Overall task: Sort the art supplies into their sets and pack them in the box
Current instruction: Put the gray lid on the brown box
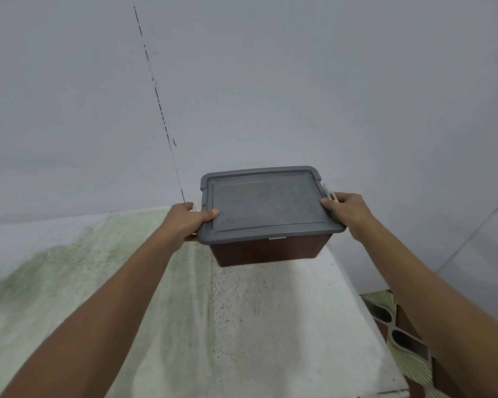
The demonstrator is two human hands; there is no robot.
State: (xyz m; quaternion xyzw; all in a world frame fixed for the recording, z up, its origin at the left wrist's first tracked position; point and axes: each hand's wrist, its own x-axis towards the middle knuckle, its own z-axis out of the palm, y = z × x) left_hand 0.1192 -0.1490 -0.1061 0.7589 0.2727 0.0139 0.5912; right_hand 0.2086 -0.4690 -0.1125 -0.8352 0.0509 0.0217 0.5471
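Gripping lidded box (268,248), both hands (184,219).

A white, rough-grained ledge (256,326) runs from near to the far wall, stained green along its left side. Whether the lidded box (266,214) at its far right end rests on it cannot be told.
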